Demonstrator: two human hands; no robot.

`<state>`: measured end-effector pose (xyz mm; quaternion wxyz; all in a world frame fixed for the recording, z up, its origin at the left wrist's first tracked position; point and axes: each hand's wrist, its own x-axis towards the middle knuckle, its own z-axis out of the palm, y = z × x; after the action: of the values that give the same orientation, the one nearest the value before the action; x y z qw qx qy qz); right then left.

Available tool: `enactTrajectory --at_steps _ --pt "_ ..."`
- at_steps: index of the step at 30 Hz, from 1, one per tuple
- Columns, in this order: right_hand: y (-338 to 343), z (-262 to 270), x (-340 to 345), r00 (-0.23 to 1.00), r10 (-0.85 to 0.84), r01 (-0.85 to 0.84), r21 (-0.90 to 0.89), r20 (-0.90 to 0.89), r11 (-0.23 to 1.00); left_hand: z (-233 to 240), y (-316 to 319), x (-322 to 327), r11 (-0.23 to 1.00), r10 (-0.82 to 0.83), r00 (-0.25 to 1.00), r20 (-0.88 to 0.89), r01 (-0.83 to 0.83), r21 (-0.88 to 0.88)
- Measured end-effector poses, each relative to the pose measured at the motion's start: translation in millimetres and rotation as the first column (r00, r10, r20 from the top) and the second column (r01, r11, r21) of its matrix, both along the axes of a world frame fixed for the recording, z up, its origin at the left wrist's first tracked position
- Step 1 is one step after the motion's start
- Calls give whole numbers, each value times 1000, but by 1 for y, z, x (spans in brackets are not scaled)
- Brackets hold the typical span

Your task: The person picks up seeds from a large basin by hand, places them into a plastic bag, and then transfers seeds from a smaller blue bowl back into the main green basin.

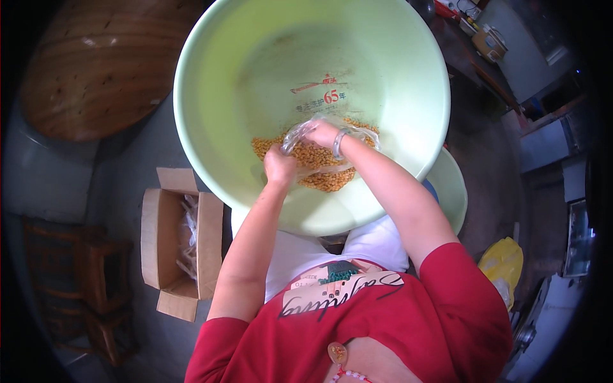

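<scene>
Resting close to my lap is a large pale green plastic basin [210, 105], with printed writing on its bottom. A heap of yellow-orange grains [328, 183], like corn kernels, lies in its near half. Over the heap spreads a clear plastic bag [330, 169], its mouth bunched between my hands. My left hand [280, 165] pinches the bag's left edge. The fingers of my right hand [323, 134], with a bangle on the wrist, grip the film a little farther out and partly disappear under it. How many grains are inside the bag cannot be told.
To the left, an open cardboard box [170, 239] with clear plastic inside stands near a wooden chair [103, 277]. A round wooden table [105, 72] is at far left. Right of me are another green basin [452, 191] and a yellow bag [503, 263].
</scene>
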<state>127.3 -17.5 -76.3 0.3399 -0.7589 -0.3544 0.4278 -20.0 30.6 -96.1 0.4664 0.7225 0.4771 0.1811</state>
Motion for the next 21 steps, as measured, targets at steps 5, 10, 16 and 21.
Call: enactTrajectory --at_steps 5,10,16,21 --pt "-50 27 -5 964 258 -255 45 -63 966 -14 3 5 998 54 996 77 -57 35" --pt "-85 13 -46 739 624 -637 -39 254 770 -17 5 7 1000 9 999 52 -8 -11" --pt "-95 -24 -36 502 521 -466 -292 690 835 -13 2 7 999 -37 999 37 38 -28" --pt "-89 -27 -50 471 450 -382 -284 759 879 -15 3 6 999 -13 999 45 15 -37"
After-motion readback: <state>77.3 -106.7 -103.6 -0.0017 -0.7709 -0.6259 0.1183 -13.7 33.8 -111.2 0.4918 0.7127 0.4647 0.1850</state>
